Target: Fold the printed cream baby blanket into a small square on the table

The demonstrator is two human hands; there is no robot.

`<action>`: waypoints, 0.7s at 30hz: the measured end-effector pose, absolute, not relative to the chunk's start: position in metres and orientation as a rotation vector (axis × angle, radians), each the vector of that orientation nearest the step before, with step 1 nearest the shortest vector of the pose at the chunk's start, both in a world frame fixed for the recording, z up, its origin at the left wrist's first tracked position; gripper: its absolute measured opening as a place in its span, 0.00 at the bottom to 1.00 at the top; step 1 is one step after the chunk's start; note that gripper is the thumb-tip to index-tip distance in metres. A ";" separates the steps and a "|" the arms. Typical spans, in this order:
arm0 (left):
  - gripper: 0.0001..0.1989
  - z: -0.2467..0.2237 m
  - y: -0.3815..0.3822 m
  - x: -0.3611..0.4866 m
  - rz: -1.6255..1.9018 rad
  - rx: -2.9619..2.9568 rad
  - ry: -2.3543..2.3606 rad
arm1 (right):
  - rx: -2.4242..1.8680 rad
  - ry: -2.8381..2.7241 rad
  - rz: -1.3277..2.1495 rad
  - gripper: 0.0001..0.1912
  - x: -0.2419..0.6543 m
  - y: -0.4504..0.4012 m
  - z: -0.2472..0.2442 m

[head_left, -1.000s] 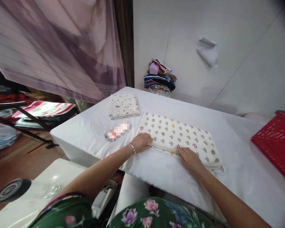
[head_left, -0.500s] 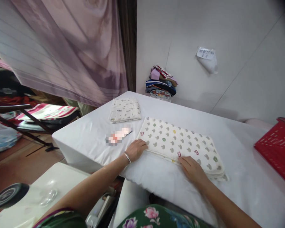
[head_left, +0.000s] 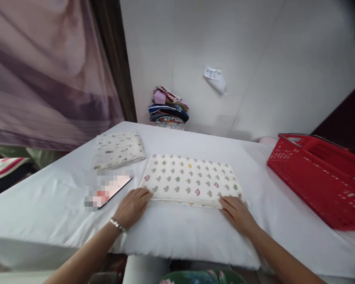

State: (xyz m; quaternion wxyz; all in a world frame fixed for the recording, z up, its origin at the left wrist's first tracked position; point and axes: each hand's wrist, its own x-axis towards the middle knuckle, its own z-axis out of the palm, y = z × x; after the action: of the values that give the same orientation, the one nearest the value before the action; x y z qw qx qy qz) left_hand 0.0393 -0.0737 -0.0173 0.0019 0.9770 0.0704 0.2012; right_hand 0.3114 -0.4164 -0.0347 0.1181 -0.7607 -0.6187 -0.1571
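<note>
A folded cream cloth with grey, red, green and yellow mushroom prints [head_left: 192,179] lies flat on the white-covered table [head_left: 189,232]. My left hand [head_left: 133,207], with a bracelet at the wrist, touches the cloth's near left corner; its fingers are together at the edge. Near the right end of the same edge rests my right hand [head_left: 236,213], fingertips on top of the cloth and thumb at its border. A second folded cloth with small dark prints [head_left: 118,150] lies farther back on the left. Between it and my left hand is a phone-like flat object, partly blurred out [head_left: 114,191].
On the right of the table stands a red plastic basket [head_left: 310,185]. Behind the table, folded textiles [head_left: 168,108] are stacked against the wall. A pinkish curtain [head_left: 47,75] hangs at the left, and a paper note [head_left: 214,75] is on the wall.
The view has turned to the right, bringing more of the red basket in. My right hand has moved along the cloth's near edge toward its right end; my left hand stays at the left corner.
</note>
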 end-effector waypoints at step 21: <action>0.21 -0.006 -0.069 0.056 0.404 3.168 0.224 | -2.416 -0.332 0.588 0.23 0.410 -0.388 -0.002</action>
State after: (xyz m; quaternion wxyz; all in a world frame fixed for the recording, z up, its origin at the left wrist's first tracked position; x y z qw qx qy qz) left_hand 0.0564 -0.0694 -0.0063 -0.0298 0.9891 0.0700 0.1262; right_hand 0.4101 -0.3876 -0.0025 0.3112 -0.9152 -0.1259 0.2229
